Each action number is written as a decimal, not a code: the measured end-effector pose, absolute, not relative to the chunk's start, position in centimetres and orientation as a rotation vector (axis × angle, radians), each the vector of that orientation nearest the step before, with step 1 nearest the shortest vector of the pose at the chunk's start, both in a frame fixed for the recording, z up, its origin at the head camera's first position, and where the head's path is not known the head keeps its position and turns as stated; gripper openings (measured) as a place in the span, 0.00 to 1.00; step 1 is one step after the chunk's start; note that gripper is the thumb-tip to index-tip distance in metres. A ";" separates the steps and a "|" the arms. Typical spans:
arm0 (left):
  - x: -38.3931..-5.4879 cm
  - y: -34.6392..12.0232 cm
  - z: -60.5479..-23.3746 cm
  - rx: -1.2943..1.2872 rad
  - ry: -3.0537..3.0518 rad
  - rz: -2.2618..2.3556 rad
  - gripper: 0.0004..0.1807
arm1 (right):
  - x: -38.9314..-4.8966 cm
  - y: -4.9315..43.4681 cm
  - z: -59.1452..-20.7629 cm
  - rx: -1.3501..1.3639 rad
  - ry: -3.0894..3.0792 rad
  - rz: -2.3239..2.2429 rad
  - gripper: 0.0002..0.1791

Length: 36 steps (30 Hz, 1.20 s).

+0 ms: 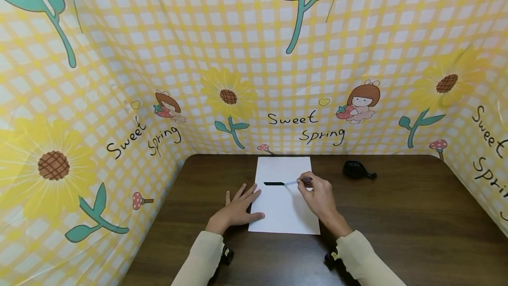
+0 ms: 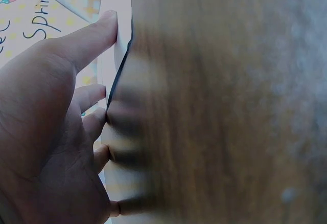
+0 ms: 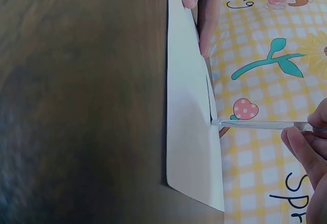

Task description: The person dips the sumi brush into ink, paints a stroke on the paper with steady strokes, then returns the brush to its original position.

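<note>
A white sheet of paper [image 1: 283, 215] lies on the table, with a narrow black bar [image 1: 274, 183] across its upper part. My right hand [image 1: 320, 195] pinches a slim stick-like tool [image 3: 255, 125] between thumb and fingers. Its pale, clear shaft points left, and its tip meets the sheet at the bar's right end. Most of its dark end is hidden in the fingers. At the paper's left edge my left hand [image 1: 237, 210] rests with fingers spread, the thumb and fingertips on the sheet. In the left wrist view the left thumb [image 2: 97, 37] lies over the paper's edge.
A black, pear-shaped object with a thin neck [image 1: 355, 170] lies at the back right of the dark wooden table [image 1: 397, 233]. A yellow checked cloth [image 1: 254, 34] with flower prints closes off the back and both sides. Each wrist wears a small black camera.
</note>
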State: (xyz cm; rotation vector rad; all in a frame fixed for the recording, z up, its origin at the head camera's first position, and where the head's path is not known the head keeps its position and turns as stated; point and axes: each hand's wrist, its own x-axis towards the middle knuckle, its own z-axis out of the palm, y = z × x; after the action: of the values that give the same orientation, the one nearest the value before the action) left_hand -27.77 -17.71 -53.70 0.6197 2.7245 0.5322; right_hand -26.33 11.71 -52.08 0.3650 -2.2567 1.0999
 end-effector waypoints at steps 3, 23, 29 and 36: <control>-27.7 -17.7 -53.7 0.615 2.724 0.535 0.48 | -26.2 11.9 -52.0 0.359 -2.255 1.100 0.03; -27.6 -17.6 -53.5 0.622 2.722 0.550 0.49 | -26.0 13.2 -52.2 0.331 -2.234 1.044 0.04; -27.5 -17.6 -53.4 0.620 2.722 0.557 0.49 | -26.0 13.6 -52.3 0.339 -2.228 1.049 0.04; -27.5 -17.6 -53.4 0.618 2.727 0.570 0.49 | -26.0 14.2 -52.4 0.328 -2.224 1.046 0.04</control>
State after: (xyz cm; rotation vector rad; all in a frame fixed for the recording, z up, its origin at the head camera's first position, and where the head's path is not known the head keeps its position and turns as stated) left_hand -27.45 -17.63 -53.42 0.6181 2.7268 0.5699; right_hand -25.99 14.16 -52.39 0.3284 -2.2245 1.0459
